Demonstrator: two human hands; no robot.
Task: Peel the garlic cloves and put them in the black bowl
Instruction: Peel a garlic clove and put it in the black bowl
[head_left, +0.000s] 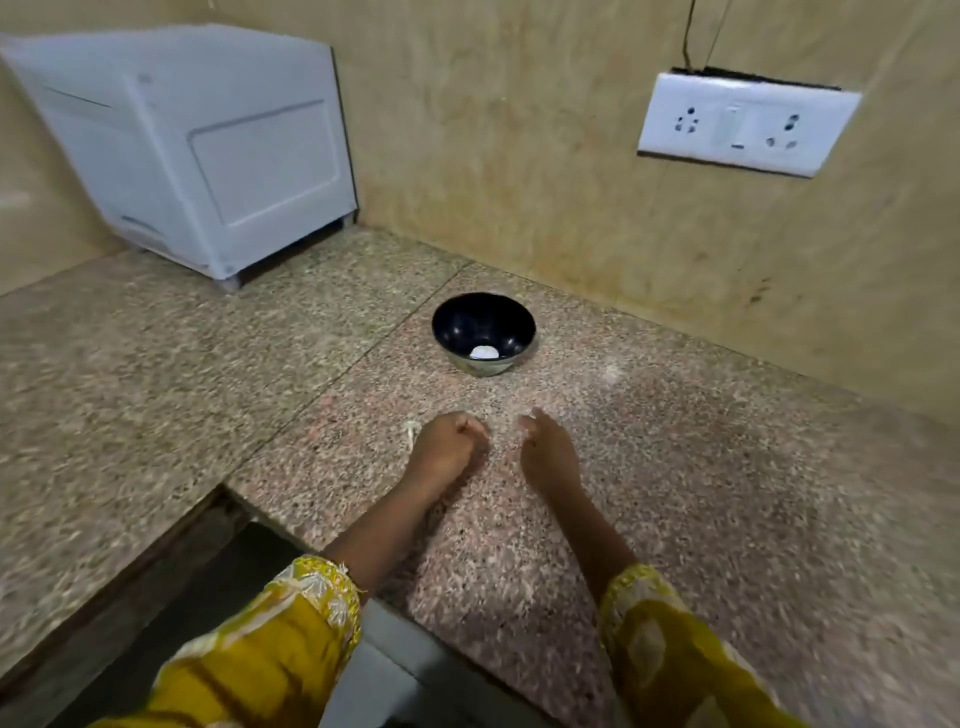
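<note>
Black and shiny, the bowl (457, 318) sits on the speckled stone desk (675, 493), near the wall and a little way in front of my hands. One white peeled garlic clove (484, 353) lies at the bottom of it. My left hand (449, 448) is curled up like a fist on the desk, and I cannot tell if a clove is hiding inside. My right hand (550, 453) is loose just beside it, fingers pointing forward, with nothing in it that I can see. A small pale scrap of skin (411, 430) lies by my left hand. I think a clove is tiny, light and hard, and slippery once bare. Its skin is thin and dry like paper, so I would pinch it at the pointy end with my fingertips.
</note>
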